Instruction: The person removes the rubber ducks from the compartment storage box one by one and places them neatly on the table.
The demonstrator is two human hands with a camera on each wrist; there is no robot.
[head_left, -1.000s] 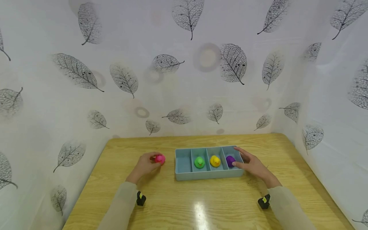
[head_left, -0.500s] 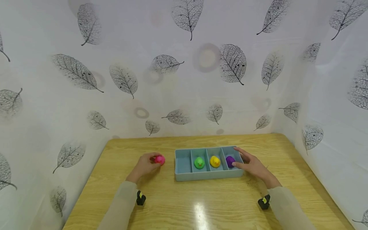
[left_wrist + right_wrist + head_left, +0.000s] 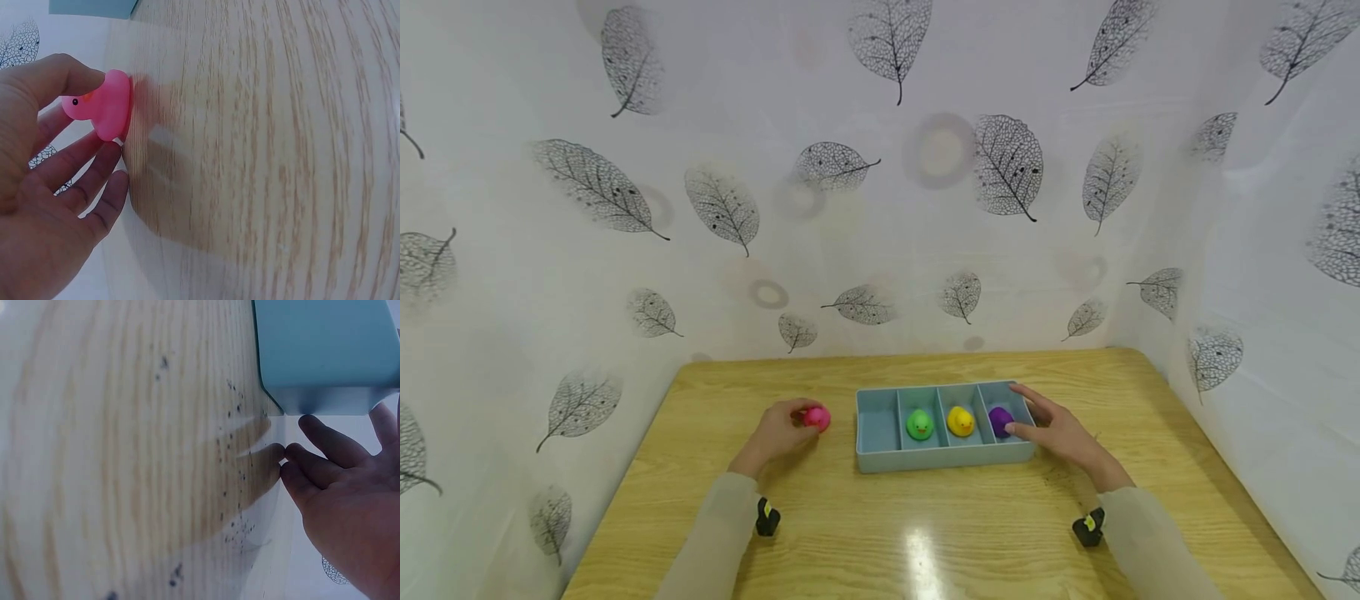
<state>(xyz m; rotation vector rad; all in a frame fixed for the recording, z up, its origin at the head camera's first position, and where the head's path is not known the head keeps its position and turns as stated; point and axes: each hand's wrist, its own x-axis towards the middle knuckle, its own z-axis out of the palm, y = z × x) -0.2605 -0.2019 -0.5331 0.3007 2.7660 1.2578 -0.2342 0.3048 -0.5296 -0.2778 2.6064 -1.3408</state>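
My left hand (image 3: 777,431) pinches a pink rubber duck (image 3: 111,115) between thumb and fingers, left of a blue-grey divided tray (image 3: 940,460). In the left wrist view the duck stands upright on the table. My right hand (image 3: 1064,430) holds the right end of the tray, thumb reaching over the rim and a finger at the far corner. Several fingers (image 3: 319,469) lie outside the end wall in the right wrist view. A purple rounded toy (image 3: 998,418), partly behind the thumb, sits in the rightmost compartment. A green duck (image 3: 920,426) and a yellow duck (image 3: 960,422) fill the middle compartments.
The wooden table (image 3: 850,517) ends at the leaf-patterned white curtain (image 3: 880,242) at the back and sides. Nothing lies in the tray's leftmost compartment (image 3: 878,421). Black wrist devices (image 3: 767,518) hang by both sleeves. Dark specks mark the table near the tray's right end.
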